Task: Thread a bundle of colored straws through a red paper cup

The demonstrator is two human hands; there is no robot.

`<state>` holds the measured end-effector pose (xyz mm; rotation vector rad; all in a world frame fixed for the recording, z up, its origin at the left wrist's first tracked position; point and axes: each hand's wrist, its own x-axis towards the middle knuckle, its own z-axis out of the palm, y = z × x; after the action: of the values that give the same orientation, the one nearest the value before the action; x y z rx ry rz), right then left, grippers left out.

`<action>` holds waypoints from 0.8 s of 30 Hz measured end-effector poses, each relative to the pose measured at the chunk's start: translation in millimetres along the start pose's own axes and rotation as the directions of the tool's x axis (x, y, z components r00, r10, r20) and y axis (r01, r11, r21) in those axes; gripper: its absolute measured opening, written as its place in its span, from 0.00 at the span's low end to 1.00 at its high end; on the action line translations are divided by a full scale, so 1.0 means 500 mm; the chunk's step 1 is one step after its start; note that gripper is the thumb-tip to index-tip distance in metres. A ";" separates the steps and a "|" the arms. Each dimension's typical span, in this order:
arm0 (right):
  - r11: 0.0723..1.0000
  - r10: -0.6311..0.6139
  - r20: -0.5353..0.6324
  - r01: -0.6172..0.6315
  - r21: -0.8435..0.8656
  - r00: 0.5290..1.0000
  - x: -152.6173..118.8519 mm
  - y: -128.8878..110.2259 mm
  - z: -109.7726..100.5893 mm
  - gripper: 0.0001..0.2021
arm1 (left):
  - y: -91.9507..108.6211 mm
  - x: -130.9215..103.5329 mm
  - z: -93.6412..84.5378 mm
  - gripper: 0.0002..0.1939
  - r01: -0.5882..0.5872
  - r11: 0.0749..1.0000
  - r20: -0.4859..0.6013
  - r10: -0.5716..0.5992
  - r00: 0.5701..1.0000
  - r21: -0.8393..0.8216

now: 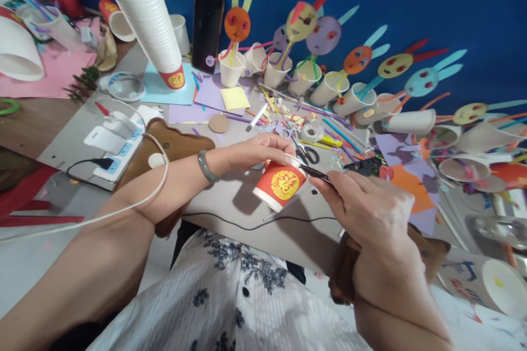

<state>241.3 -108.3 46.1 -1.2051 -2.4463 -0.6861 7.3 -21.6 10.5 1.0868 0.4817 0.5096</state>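
My left hand (272, 151) grips a red and white paper cup (282, 184) with a yellow round print, its fingers closed at the rim. The cup is tilted, its white base toward me. My right hand (358, 197) is closed around a slim black tool (315, 171), whose tip meets the cup's rim beside my left fingers. The tool's far end is hidden in my palm, and I cannot make out its exact kind. Just beyond the cup lie black-handled scissors (310, 154) and a roll of clear tape (312, 131).
A tall stack of paper cups (144, 16) stands at the back left near a phone (208, 30). Paper-rabbit figures in cups (236, 24) line the blue wall. Paper scraps (288, 118) and a yellow cutter (330, 141) litter the table. A white cable (158, 189) crosses my left forearm.
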 end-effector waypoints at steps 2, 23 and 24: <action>1.000 -0.009 0.003 0.009 0.014 1.000 0.002 0.001 -0.001 0.19 | 0.000 -0.001 -0.001 0.13 -0.006 1.000 0.012 0.006 1.000 0.001; 0.928 0.250 0.184 -0.289 0.234 0.951 0.000 -0.020 0.032 0.25 | -0.063 0.034 -0.002 0.13 -0.232 0.970 -0.258 0.208 0.944 -0.068; 0.935 0.254 0.183 -0.289 0.204 0.950 -0.001 -0.022 0.035 0.26 | -0.065 0.035 -0.001 0.12 -0.226 0.971 -0.257 0.200 0.946 -0.076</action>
<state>231.5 -104.8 28.4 -1.5094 -2.3312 -0.2329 25.8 -23.1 -21.5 0.9835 0.5516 0.8600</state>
